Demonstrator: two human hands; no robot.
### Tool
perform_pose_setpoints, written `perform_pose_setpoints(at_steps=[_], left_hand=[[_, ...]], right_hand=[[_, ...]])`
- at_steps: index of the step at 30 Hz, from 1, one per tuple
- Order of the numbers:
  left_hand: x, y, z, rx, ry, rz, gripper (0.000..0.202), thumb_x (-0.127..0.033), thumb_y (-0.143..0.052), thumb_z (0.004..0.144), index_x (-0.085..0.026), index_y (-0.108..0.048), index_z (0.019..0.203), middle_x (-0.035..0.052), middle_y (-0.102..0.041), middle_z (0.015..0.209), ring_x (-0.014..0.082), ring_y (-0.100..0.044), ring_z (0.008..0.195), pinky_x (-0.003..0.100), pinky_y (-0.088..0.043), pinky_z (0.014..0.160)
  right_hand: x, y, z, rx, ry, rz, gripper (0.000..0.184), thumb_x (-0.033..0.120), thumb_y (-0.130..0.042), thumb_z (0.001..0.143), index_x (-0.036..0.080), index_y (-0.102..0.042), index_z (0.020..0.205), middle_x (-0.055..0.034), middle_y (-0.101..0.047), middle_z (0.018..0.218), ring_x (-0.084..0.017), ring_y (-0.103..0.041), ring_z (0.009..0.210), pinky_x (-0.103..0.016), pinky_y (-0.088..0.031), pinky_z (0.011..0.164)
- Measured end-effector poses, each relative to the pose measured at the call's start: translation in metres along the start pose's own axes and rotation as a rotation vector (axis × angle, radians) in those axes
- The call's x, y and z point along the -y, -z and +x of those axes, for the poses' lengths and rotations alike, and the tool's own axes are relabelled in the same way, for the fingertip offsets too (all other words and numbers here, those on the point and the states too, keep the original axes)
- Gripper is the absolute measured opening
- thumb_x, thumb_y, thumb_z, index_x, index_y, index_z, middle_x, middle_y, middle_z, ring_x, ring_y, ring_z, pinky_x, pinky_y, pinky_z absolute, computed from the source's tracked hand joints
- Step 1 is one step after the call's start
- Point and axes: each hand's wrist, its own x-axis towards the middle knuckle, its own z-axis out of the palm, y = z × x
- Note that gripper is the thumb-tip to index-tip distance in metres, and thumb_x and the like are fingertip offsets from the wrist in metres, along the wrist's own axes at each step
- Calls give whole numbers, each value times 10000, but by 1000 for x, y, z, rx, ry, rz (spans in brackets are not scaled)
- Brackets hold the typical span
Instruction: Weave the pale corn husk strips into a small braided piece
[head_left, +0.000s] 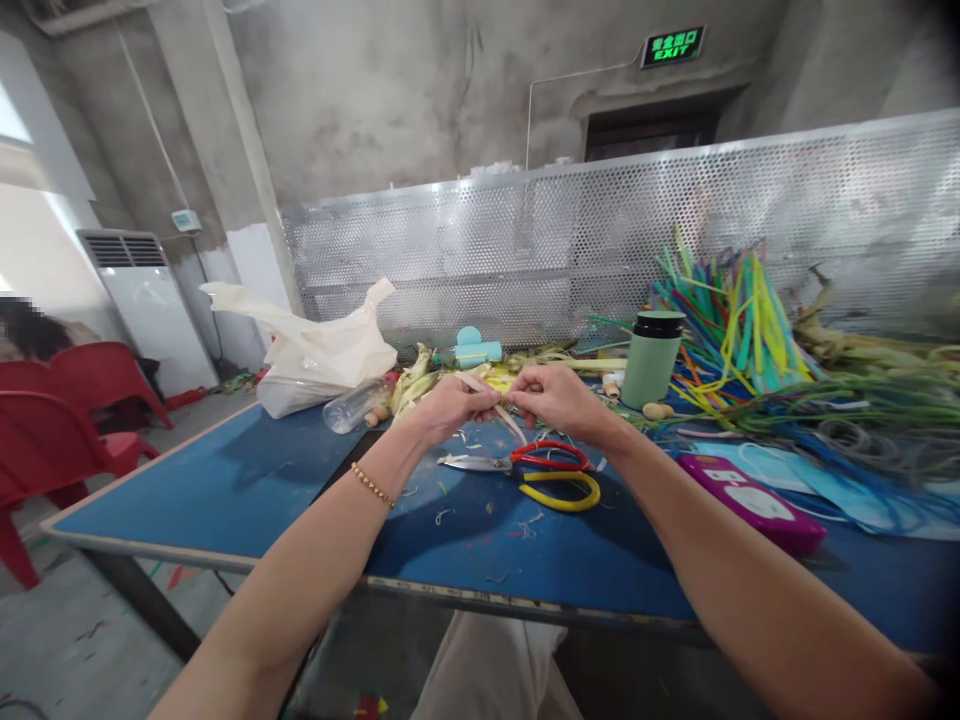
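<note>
Above the middle of the blue table, my left hand (pixel 454 402) pinches a narrow pale strip (pixel 516 428), with thumb and index finger pressed together. My right hand (pixel 553 396) meets it fingertip to fingertip, closed on the same strip. One end of the strip sticks up past the left fingers, and another part hangs down between the hands. Just below them lie scissors (pixel 556 457) with one red and one yellow handle, blades pointing left. Pale green husks (pixel 414 385) lie behind my left hand. What exactly sits between the fingertips is too small to make out.
A white plastic bag (pixel 330 345) and a clear bottle (pixel 351 408) stand left. To the right are a green tumbler (pixel 652 365), a magenta box (pixel 750 500), blue masks (pixel 795 480) and colourful strips (pixel 750 320). A perforated metal panel (pixel 480 250) rises behind. Scraps litter the blue table (pixel 225 490).
</note>
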Motion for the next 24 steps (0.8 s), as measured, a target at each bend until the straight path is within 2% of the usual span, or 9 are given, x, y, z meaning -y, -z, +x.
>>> perform_pose_setpoints(at_steps=[5, 10, 13, 16, 19, 21, 22, 24], left_hand=[[-6, 6, -3, 109, 179, -121, 359, -434, -713, 706, -105, -696, 848, 117, -685, 776, 155, -611, 654, 279, -444, 603], [-8, 9, -5, 156, 143, -85, 310, -331, -737, 699, -96, -695, 898, 123, -696, 821, 153, -625, 675, 274, -458, 618], [-6, 10, -3, 175, 116, -39, 257, -275, -738, 694, -87, -701, 865, 118, -698, 809, 138, -613, 661, 258, -444, 600], [-4, 9, -1, 105, 101, -28, 219, -268, -731, 696, -77, -701, 798, 112, -690, 764, 130, -599, 627, 259, -433, 589], [-5, 6, 1, -29, 73, -73, 200, -255, -746, 667, -88, -697, 766, 79, -665, 702, 129, -594, 625, 252, -415, 579], [-5, 3, 2, -139, 42, -89, 193, -241, -761, 640, -106, -701, 764, 53, -646, 676, 117, -573, 616, 240, -389, 561], [-5, 1, 2, -190, 24, -76, 192, -236, -767, 627, -111, -706, 760, 46, -641, 669, 106, -553, 602, 234, -372, 549], [-5, -2, 2, -264, -12, -23, 193, -236, -776, 611, -114, -719, 750, 38, -637, 654, 85, -505, 570, 230, -341, 530]], right_hand=[[0, 3, 0, -17, 13, -23, 238, 382, -591, 786, 172, -622, 679, -10, -613, 491, -131, -576, 446, -225, -395, 434], [0, 6, 0, -33, 45, -90, 194, 333, -593, 780, 170, -633, 682, -2, -611, 489, -127, -565, 446, -224, -382, 445], [0, 5, 1, -30, 47, -105, 194, 324, -580, 790, 171, -634, 683, -3, -609, 505, -132, -564, 467, -233, -385, 468], [0, 5, 3, -126, 98, -158, 174, 310, -571, 804, 166, -665, 776, -36, -665, 656, -149, -597, 590, -252, -422, 561], [2, 8, 3, -406, 182, -331, 174, 295, -575, 812, 174, -687, 866, -84, -680, 875, -197, -602, 816, -304, -433, 725], [4, 9, 3, -552, 216, -436, 167, 290, -572, 817, 179, -696, 830, -93, -668, 886, -217, -584, 869, -327, -419, 757], [5, 9, 3, -573, 232, -452, 169, 283, -567, 820, 177, -698, 806, -90, -666, 860, -214, -585, 848, -324, -419, 744], [9, 7, 1, -525, 255, -411, 177, 257, -555, 823, 171, -703, 779, -77, -672, 798, -189, -597, 758, -302, -429, 694]])
